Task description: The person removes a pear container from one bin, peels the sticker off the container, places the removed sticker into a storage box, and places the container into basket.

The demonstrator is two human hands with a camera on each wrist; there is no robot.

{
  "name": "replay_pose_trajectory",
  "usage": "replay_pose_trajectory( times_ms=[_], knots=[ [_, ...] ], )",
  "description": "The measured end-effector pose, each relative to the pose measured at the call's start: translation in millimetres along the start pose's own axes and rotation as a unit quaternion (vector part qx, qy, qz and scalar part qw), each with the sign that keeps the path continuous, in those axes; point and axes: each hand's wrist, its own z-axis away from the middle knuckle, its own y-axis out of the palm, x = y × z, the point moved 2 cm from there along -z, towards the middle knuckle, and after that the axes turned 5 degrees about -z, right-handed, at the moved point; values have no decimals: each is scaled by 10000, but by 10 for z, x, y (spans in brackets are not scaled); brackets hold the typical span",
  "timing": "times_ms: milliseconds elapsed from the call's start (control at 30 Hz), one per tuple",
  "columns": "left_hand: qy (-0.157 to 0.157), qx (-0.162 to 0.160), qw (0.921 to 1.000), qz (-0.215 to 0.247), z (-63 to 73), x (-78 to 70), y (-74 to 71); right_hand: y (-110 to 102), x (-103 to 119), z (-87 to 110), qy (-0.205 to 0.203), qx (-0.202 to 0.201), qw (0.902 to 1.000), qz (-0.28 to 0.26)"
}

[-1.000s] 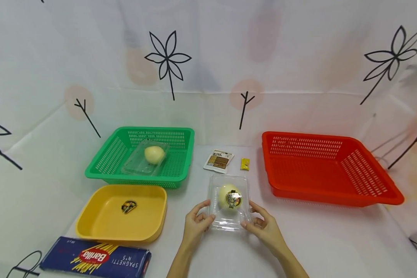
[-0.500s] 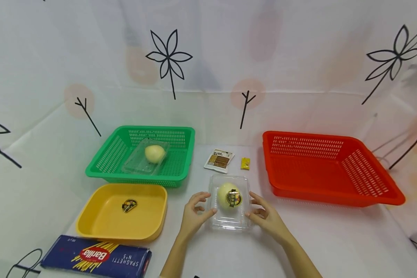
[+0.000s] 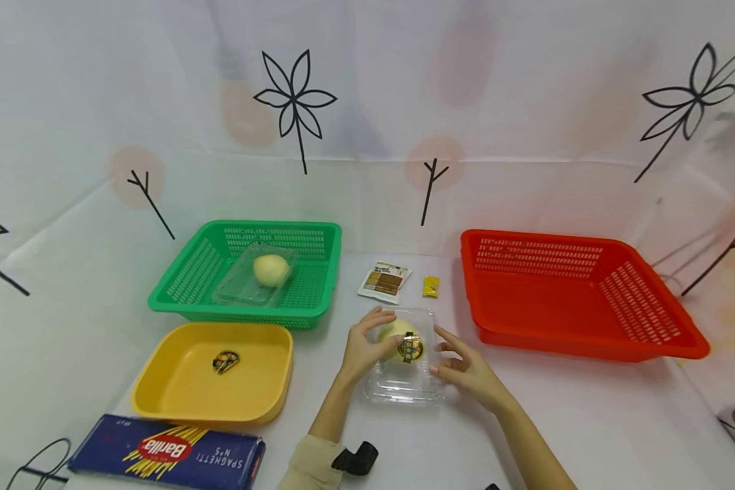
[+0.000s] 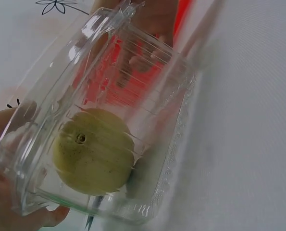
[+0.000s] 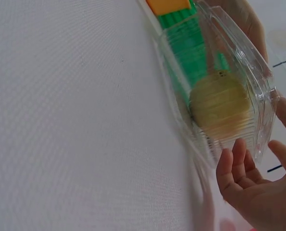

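Observation:
A clear plastic clamshell box [image 3: 404, 388] sits on the table, its lid down over a round pale yellow-green fruit [image 4: 94, 154]. A round black-and-gold sticker [image 3: 412, 348] is on the lid above the fruit. My left hand [image 3: 363, 349] reaches over the box's left side, its thumb lying across the lid by the sticker and its other fingers spread toward the far left corner. At the right edge, my right hand [image 3: 468, 371] has its loosely bent fingers beside the box wall, the index fingertip [image 5: 282, 103] at the lid rim.
A green basket [image 3: 245, 316] behind left holds another boxed fruit [image 3: 271, 270]. A yellow tray [image 3: 159, 401] holds a similar sticker [image 3: 225, 361]; a spaghetti box [image 3: 168, 450] lies before it. Sachets [image 3: 384, 282] and a yellow packet [image 3: 431, 286] lie behind. A red basket [image 3: 563, 347] stands right.
My left hand has moved from the box's left edge forward and over the lid. My right hand has loosened from its near right corner and shifted slightly forward. The box has barely moved.

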Motion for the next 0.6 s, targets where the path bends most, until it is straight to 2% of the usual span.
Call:
replay_pose_trajectory(
  times_ms=[33,133,267,333,600],
  knots=[
    [-21,1,10000,13,-20,25,12,1,-3,-2,2,14,10000,-21],
    [-47,59,9999,-71,-58,-59,19,2,-3,0,-10,18,10000,-91],
    [63,327,9982,-490,-124,-73,54,1,-15,2,-89,-19,9997,-248],
    [198,435,9961,-736,-165,24,87,6,-25,0,-119,-35,9994,-315],
    [424,595,9893,-1261,-188,63,97,46,-44,-1,-126,-47,9987,-500]
  ],
)
